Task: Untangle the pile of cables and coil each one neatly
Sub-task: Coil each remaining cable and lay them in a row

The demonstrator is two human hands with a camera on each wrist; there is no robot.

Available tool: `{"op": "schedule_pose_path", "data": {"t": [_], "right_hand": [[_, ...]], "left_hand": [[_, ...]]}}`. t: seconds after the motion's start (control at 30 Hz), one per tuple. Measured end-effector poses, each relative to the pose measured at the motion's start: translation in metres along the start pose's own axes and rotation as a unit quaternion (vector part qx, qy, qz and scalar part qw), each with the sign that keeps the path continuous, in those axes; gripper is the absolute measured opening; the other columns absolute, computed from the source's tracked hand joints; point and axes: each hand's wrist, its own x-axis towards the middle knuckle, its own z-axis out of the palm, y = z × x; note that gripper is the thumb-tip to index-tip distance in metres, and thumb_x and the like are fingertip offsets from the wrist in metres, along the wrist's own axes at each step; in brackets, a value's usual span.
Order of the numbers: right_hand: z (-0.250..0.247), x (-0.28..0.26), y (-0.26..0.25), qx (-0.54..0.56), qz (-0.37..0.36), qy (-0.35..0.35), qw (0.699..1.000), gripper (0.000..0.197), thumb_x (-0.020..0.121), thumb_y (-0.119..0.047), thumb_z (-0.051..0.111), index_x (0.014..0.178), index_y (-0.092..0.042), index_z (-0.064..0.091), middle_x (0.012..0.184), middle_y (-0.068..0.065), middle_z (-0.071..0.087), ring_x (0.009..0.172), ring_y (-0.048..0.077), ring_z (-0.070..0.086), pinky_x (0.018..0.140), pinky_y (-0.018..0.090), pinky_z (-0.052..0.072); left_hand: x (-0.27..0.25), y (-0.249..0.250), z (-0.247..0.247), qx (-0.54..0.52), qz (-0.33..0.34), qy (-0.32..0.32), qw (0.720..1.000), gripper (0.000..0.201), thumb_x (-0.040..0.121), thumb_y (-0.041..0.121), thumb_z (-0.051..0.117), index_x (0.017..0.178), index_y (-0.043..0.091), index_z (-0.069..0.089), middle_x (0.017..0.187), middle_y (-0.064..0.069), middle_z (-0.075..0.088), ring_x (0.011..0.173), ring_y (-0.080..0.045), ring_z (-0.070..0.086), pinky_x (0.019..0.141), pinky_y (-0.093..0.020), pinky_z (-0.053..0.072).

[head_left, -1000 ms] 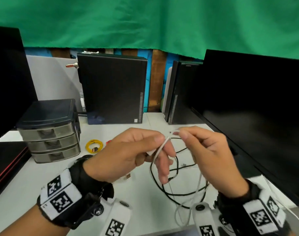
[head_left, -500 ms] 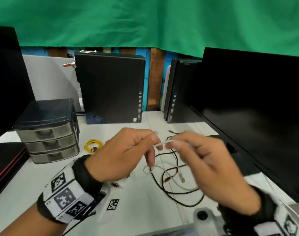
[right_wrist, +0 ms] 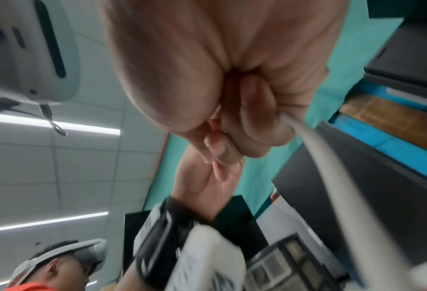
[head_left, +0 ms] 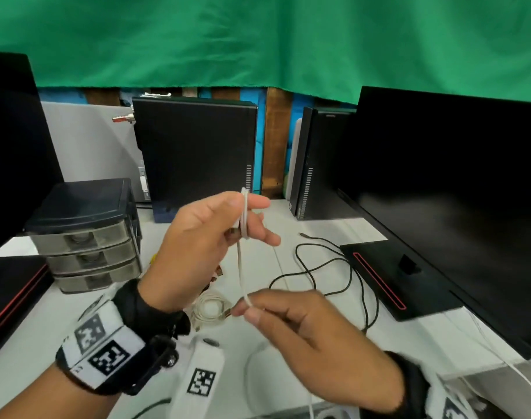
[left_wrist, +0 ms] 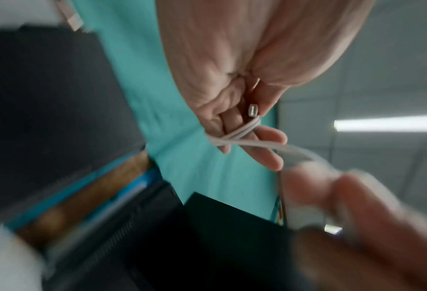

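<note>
A white desk (head_left: 131,300) filled the lower half of the frame, backed by a green cloth (head_left: 258,40) hung across the top. Two black computer towers (head_left: 194,155) stood upright at the centre, a dark monitor (head_left: 451,201) at the right, and a small grey three-drawer organiser (head_left: 85,240) at the left. A black cable (head_left: 330,267) lay in loose loops on the desk at centre right, well apart from a coiled white cable (head_left: 211,309) lying just below the hands.

The left hand (head_left: 203,246) was raised at the centre, with a thin white cable (head_left: 241,267) wound in a few turns round two outstretched fingers (left_wrist: 267,141); the left wrist view showed its metal plug (left_wrist: 252,112) held against them. The cable ran straight down to the right hand (head_left: 306,331), low in the frame, which pinched it between thumb and curled forefinger. In the right wrist view the cable (right_wrist: 314,149) left that closed fist toward the lower right.
</note>
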Motion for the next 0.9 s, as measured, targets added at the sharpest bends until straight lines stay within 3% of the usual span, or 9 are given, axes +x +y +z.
{"op": "schedule_pose_path", "data": {"t": [0.1, 0.2, 0.33, 0.43, 0.57, 0.7, 0.77, 0.83, 0.9], "right_hand": [[-0.022, -0.003, -0.013, -0.03, -0.014, 0.038, 0.999, 0.024, 0.102, -0.029, 0.052, 0.095, -0.015, 0.071, 0.056, -0.003, 0.041, 0.049, 0.005, 0.035, 0.052, 0.013, 0.029], [-0.038, -0.006, -0.02, -0.051, -0.024, 0.09, 0.994, 0.02, 0.097, -0.033, 0.056, 0.09, -0.027, 0.074, 0.057, 0.007, 0.048, 0.049, 0.013, 0.036, 0.05, 0.014, 0.033], [-0.047, -0.007, -0.019, -0.054, -0.037, 0.14, 0.988, 0.017, 0.093, -0.03, 0.062, 0.083, -0.028, 0.074, 0.059, 0.006, 0.053, 0.052, 0.008, 0.039, 0.05, 0.014, 0.037], [-0.047, -0.005, -0.014, -0.062, -0.048, 0.165, 0.983, 0.016, 0.092, -0.031, 0.063, 0.08, -0.026, 0.073, 0.061, -0.001, 0.056, 0.054, 0.005, 0.043, 0.052, 0.016, 0.037], [-0.046, -0.001, -0.01, -0.066, -0.053, 0.177, 0.981, 0.016, 0.091, -0.027, 0.064, 0.079, -0.025, 0.073, 0.059, -0.01, 0.055, 0.053, 0.004, 0.045, 0.054, 0.011, 0.035], [-0.049, -0.004, -0.011, -0.043, -0.066, 0.144, 0.986, 0.016, 0.096, -0.028, 0.065, 0.083, -0.027, 0.074, 0.061, -0.001, 0.057, 0.053, 0.005, 0.041, 0.051, 0.019, 0.036], [-0.046, -0.005, -0.013, -0.031, -0.075, 0.121, 0.989, 0.014, 0.094, -0.029, 0.065, 0.082, -0.028, 0.074, 0.061, 0.003, 0.057, 0.052, 0.014, 0.043, 0.049, 0.027, 0.038], [-0.045, -0.003, -0.014, -0.04, -0.085, 0.133, 0.987, 0.015, 0.095, -0.028, 0.065, 0.083, -0.028, 0.074, 0.061, 0.006, 0.056, 0.052, 0.021, 0.044, 0.048, 0.032, 0.038], [-0.049, 0.002, -0.009, -0.048, -0.094, 0.177, 0.978, 0.014, 0.092, -0.026, 0.066, 0.082, -0.026, 0.074, 0.061, 0.007, 0.057, 0.05, 0.016, 0.043, 0.047, 0.026, 0.036]], "left_hand": [[-0.004, -0.002, 0.002, 0.235, 0.036, -0.052, 0.97, 0.041, 0.104, 0.03, 0.039, 0.085, 0.017, 0.073, 0.084, 0.002, 0.076, 0.097, -0.008, 0.069, 0.088, -0.01, 0.044], [-0.01, -0.004, 0.009, 0.333, 0.039, -0.11, 0.936, 0.036, 0.106, 0.036, 0.038, 0.088, 0.032, 0.069, 0.081, 0.013, 0.072, 0.093, -0.002, 0.068, 0.085, -0.012, 0.045], [-0.011, -0.006, 0.009, 0.354, 0.039, -0.118, 0.927, 0.041, 0.107, 0.033, 0.039, 0.078, 0.032, 0.067, 0.083, 0.017, 0.072, 0.105, 0.0, 0.064, 0.093, -0.015, 0.043], [-0.009, -0.002, 0.007, 0.347, 0.031, -0.114, 0.931, 0.036, 0.107, 0.029, 0.04, 0.082, 0.035, 0.066, 0.08, 0.01, 0.074, 0.096, -0.002, 0.066, 0.085, -0.008, 0.041], [-0.005, -0.001, 0.002, 0.308, -0.007, -0.104, 0.946, 0.032, 0.106, 0.026, 0.041, 0.1, 0.021, 0.072, 0.076, 0.007, 0.075, 0.081, -0.005, 0.065, 0.073, -0.007, 0.041], [-0.004, 0.006, -0.002, 0.331, 0.009, -0.096, 0.939, 0.034, 0.105, 0.024, 0.045, 0.09, 0.02, 0.075, 0.094, 0.015, 0.074, 0.09, 0.001, 0.064, 0.071, -0.008, 0.043], [-0.005, 0.01, -0.004, 0.343, 0.034, -0.081, 0.935, 0.036, 0.105, 0.024, 0.045, 0.085, 0.021, 0.074, 0.096, 0.017, 0.072, 0.093, 0.002, 0.064, 0.072, -0.008, 0.043], [-0.006, 0.01, -0.004, 0.353, 0.011, -0.115, 0.928, 0.037, 0.106, 0.026, 0.042, 0.084, 0.026, 0.072, 0.089, 0.013, 0.074, 0.089, -0.006, 0.066, 0.077, -0.016, 0.047], [-0.008, 0.006, -0.003, 0.322, -0.054, -0.193, 0.925, 0.041, 0.108, 0.03, 0.039, 0.085, 0.024, 0.072, 0.082, 0.007, 0.075, 0.087, -0.013, 0.068, 0.089, -0.029, 0.048]]}}
